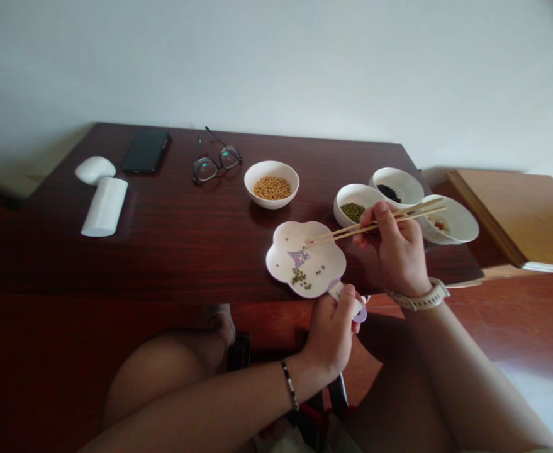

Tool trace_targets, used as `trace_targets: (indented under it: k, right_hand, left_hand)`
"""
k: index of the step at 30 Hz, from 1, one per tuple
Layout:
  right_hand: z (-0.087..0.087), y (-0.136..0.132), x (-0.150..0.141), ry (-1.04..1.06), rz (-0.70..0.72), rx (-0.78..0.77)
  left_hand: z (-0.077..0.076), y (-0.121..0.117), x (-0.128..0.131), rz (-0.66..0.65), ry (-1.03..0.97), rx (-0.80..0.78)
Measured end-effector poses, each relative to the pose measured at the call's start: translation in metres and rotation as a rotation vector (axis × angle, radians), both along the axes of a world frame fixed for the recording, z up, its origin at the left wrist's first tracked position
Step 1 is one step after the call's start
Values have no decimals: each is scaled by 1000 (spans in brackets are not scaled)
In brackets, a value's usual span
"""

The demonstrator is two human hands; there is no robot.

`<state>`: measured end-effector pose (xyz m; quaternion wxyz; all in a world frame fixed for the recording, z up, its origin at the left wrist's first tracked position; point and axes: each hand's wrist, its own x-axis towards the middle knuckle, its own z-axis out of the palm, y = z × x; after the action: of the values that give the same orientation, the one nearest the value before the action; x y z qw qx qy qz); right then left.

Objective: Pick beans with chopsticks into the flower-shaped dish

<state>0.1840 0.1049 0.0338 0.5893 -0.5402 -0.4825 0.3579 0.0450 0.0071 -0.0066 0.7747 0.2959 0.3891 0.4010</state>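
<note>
My left hand [333, 327] is closed around the handle of a white, flower-shaped plate [323, 251] with a cartoon print. Several green beans [299, 278] lie on its near part. My right hand [396, 245] grips a pair of wooden chopsticks [342, 233]. Their tips are over the plate's upper middle, near a tiny dark speck; whether they pinch it I cannot tell. Just beyond the right hand stands a white bowl [340, 204] of green beans. Behind it is a bowl [411, 182] with black beans, and to the right a bowl [465, 229] with a few reddish bits, partly hidden by the chopsticks.
A white bowl [271, 168] of yellow soybeans stands mid-table. Eyeglasses [217, 167], a dark box [146, 151] and a white device [105, 207] with a rounded top sit farther left on the dark table [172, 251]. A wooden stand [521, 214] is at the right.
</note>
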Motion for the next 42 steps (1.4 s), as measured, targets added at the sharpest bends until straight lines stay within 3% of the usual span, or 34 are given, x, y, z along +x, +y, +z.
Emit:
trace_targets:
  k: [13,25,42]
  right_hand:
    - [0,-2,-5,-16,22,-21]
    - [1,0,2,87,-55,17]
    - [3,-4,14,-44,-50,-23]
  left_hand:
    - [-1,0,2,14,-21,29]
    - [-4,0,2,-19,42,87]
    - [-2,1,5,-28,52,81]
